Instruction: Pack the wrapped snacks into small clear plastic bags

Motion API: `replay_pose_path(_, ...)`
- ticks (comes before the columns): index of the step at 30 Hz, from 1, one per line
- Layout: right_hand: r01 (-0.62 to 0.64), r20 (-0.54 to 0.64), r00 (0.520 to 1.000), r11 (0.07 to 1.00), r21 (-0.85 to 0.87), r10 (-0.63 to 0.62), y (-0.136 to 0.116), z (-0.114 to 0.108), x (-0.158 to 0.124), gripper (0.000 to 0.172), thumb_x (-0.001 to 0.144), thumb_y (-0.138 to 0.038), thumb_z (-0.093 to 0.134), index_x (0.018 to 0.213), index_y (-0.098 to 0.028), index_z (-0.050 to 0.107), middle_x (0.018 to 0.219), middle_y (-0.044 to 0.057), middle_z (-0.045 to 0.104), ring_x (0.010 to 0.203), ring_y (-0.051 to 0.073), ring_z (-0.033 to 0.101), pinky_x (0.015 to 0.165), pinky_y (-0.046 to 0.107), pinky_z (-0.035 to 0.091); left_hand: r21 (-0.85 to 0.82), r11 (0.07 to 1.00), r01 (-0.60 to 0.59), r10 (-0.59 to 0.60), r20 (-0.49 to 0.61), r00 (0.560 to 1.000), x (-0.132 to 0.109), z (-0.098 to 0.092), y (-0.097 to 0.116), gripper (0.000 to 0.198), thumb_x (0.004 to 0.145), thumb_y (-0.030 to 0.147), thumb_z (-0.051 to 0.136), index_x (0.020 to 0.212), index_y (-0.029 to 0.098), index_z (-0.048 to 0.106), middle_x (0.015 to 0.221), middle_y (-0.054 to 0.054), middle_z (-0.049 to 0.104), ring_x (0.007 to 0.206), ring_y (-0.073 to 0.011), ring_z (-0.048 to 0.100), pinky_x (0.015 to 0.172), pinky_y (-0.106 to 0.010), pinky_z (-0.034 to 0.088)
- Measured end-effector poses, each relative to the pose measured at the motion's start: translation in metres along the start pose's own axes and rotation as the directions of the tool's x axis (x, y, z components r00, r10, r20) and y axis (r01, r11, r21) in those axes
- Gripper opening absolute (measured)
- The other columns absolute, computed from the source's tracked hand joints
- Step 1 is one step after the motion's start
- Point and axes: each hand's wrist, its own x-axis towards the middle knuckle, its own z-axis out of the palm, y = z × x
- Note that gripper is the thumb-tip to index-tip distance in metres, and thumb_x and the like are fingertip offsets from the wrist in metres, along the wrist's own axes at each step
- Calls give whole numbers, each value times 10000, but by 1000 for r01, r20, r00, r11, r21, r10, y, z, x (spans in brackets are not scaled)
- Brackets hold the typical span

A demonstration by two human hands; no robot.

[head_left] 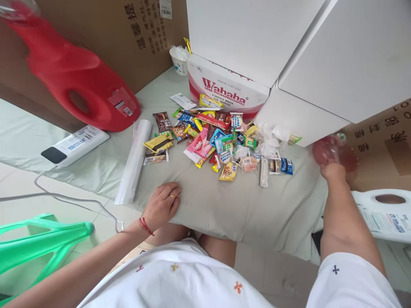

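Note:
On the near edge of the pale green cloth rests my left hand (163, 202), its fingers curled together, with a ring and a red cord at the wrist. I see nothing in it; the palm side is hidden. Far to the right, my right hand (333, 170) reaches out and grips a reddish see-through plastic container (326, 150), which is blurred. Between the hands, further back, lies a loose pile of wrapped snacks (221, 137). It includes a pink packet (201, 145), a yellow cookie packet (228, 171) and a blue packet (287, 166). Crumpled clear plastic (271, 139) lies at its right.
A red jug (83, 81), a white device (75, 143) and a clear plastic roll (133, 164) are at left. Behind the snacks stand a Wahaha box (224, 87), a paper cup (180, 62) and white cabinets (250, 30). A white bottle (382, 216) is right; a green stool (45, 239), lower left.

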Motion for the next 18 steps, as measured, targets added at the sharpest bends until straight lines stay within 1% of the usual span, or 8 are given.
replay_pose_path(3,-40,-31,999,998,38,41,-12,-5,4,721,897,-202,603,1581,-37,446,1564,306,455,1349,344,540,978,427,462,-14,1000,7,-7,-21,1000,0,0,1,178,961,128,552,1089,156,673,1112,-132,706,1040,-262,676,938,-411,570)
replay_pose_path(4,-59,-85,994,996,63,64,-19,-6,3,682,931,-203,553,1582,-35,437,1571,304,443,1379,350,515,1008,432,453,-20,1000,8,-8,-26,1000,-1,0,1,178,958,126,555,1087,157,673,1105,-130,709,1036,-259,678,933,-407,572)
replay_pose_path(6,-6,-191,981,989,148,34,-42,-7,-3,557,992,-190,425,1526,-56,513,1475,295,538,1348,360,532,1046,455,434,-27,1000,2,-3,-36,999,-2,0,1,176,950,121,563,1081,151,677,1096,-133,713,1034,-259,679,929,-405,574)
replay_pose_path(8,175,-236,964,957,231,-119,-75,-7,-9,472,1008,-179,414,1429,-124,619,1367,228,635,1265,318,577,1067,431,429,-30,1000,-3,2,-43,999,-4,1,1,174,941,119,570,1072,142,683,1098,-140,716,1040,-263,676,937,-408,573)
replay_pose_path(10,341,-201,935,897,281,-292,-110,-7,-13,477,956,-203,592,1433,-213,624,1458,137,599,1251,235,565,1074,353,422,-37,999,11,-12,-36,999,-5,3,1,177,939,125,567,1064,143,692,1101,-141,720,1049,-265,672,953,-415,571)
replay_pose_path(12,413,-165,911,842,346,-379,-140,-9,-13,533,885,-215,714,1412,-233,641,1528,108,547,1297,198,505,1078,319,390,-59,997,46,-47,-9,999,-4,3,0,183,943,149,554,1045,155,705,1100,-138,725,1053,-266,671,961,-424,570)
replay_pose_path(15,369,-177,930,816,445,-323,-163,-18,-13,311,952,-227,604,1201,-97,737,1334,177,665,1210,195,532,1064,344,365,-151,979,134,-126,59,990,-3,1,1,200,954,203,522,989,183,718,1101,-138,727,1052,-267,675,965,-443,570)
replay_pose_path(18,280,-239,955,784,554,-173,-167,-27,-27,417,1017,-273,431,1232,-13,676,1205,235,687,1013,193,598,945,349,434,-331,901,280,-271,72,960,0,-7,7,225,979,255,482,958,190,696,1116,-140,712,1035,-248,680,937,-429,575)
